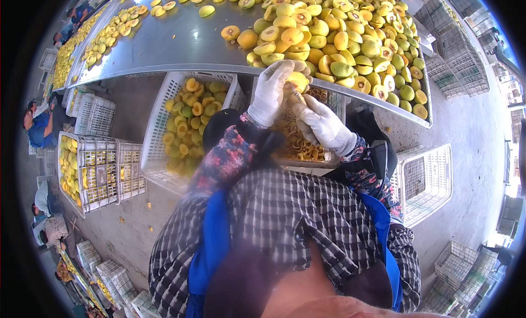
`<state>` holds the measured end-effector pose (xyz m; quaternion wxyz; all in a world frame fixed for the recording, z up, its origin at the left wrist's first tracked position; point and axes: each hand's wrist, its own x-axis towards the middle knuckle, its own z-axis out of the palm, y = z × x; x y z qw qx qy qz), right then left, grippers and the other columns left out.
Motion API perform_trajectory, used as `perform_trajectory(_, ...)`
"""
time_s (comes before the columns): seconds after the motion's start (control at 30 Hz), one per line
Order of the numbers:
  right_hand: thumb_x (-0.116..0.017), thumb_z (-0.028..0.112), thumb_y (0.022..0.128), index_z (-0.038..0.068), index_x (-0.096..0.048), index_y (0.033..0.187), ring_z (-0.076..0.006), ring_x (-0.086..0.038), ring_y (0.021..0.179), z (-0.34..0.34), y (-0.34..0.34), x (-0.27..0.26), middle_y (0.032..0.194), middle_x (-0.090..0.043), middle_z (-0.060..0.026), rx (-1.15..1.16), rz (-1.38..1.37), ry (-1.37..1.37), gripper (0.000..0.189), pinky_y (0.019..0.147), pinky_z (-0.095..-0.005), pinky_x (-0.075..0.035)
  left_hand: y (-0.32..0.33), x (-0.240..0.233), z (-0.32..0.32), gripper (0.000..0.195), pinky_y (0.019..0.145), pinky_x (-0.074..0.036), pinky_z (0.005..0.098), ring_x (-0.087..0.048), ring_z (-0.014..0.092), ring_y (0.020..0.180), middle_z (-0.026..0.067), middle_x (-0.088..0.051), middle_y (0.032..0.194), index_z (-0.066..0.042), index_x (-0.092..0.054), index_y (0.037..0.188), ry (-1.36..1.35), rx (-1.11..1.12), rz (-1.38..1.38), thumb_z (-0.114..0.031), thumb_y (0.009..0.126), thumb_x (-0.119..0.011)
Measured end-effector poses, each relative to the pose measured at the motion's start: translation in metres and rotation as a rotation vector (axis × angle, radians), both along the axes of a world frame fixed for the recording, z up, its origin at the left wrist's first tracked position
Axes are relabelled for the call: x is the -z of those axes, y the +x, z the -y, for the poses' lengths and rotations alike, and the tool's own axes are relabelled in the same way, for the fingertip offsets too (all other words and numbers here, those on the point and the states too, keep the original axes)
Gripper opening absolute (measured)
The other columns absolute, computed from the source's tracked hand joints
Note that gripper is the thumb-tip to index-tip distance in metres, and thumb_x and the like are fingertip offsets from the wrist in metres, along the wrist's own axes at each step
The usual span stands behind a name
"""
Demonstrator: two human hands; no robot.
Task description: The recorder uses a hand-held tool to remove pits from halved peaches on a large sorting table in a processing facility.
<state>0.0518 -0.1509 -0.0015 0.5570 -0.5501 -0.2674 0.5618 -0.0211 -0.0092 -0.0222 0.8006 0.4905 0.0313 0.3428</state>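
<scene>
My left hand (273, 92), in a white knit glove, grips a yellow halved fruit (298, 81) at the near edge of the metal table (164, 69). Close beside it, my gloved right hand (322, 122) holds a small tool (296, 94) with its metal tip against the fruit; most of the tool is hidden by the fingers. Below both hands is a crate of brown pits and scraps (304, 149). A large heap of halved yellow-green fruit (328, 34) lies on the table just beyond my hands.
A white plastic crate (154, 153) of fruit halves stands at my left, with stacked fruit-filled crates (98, 170) farther left. An empty white crate (427, 182) is at my right. Several people, one in blue (41, 129), are at the far left. Crate stacks stand at the right.
</scene>
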Motion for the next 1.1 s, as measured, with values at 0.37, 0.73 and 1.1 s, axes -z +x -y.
perform_trajectory(0.37, -0.051, 0.036, 0.097, 0.008, -0.052, 0.102, -0.0065, -0.03, 0.038, 0.01, -0.004, 0.003, 0.059, -0.039, 0.0038, -0.046, -0.559, -0.014, 0.029, 0.035, -0.0217, -0.023, -0.002, -0.003, -0.002, 0.022, 0.075, -0.054, 0.0344, -0.065, 0.026, 0.081, 0.0149, -0.066, 0.091, 0.002, -0.061, 0.095, -0.252, 0.192, -0.168, -0.019, 0.093, -0.058)
perform_trajectory(0.73, -0.05, 0.036, 0.097, 0.005, -0.05, 0.107, -0.008, -0.031, 0.036, 0.055, 0.007, 0.035, 0.06, -0.042, 0.0003, -0.109, -0.838, 0.191, 0.032, 0.032, -0.0216, -0.025, -0.006, 0.008, -0.005, 0.027, 0.073, -0.056, 0.0396, -0.065, 0.027, 0.087, 0.0142, -0.063, 0.096, 0.0, -0.057, 0.101, -0.591, -0.062, -0.157, -0.025, 0.094, -0.056)
perform_trajectory(1.1, -0.054, 0.02, 0.088, 0.004, -0.041, 0.12, -0.0423, -0.061, 0.092, 0.098, 0.01, 0.104, 0.094, -0.064, -0.0258, -0.093, 1.073, -0.381, 0.037, 0.077, -0.0478, -0.049, -0.089, -0.008, -0.136, 0.042, 0.093, -0.044, 0.0406, -0.057, 0.029, 0.108, 0.0113, -0.061, 0.115, -0.013, -0.063, 0.113, 1.146, -0.822, -1.14, -0.042, 0.082, -0.065)
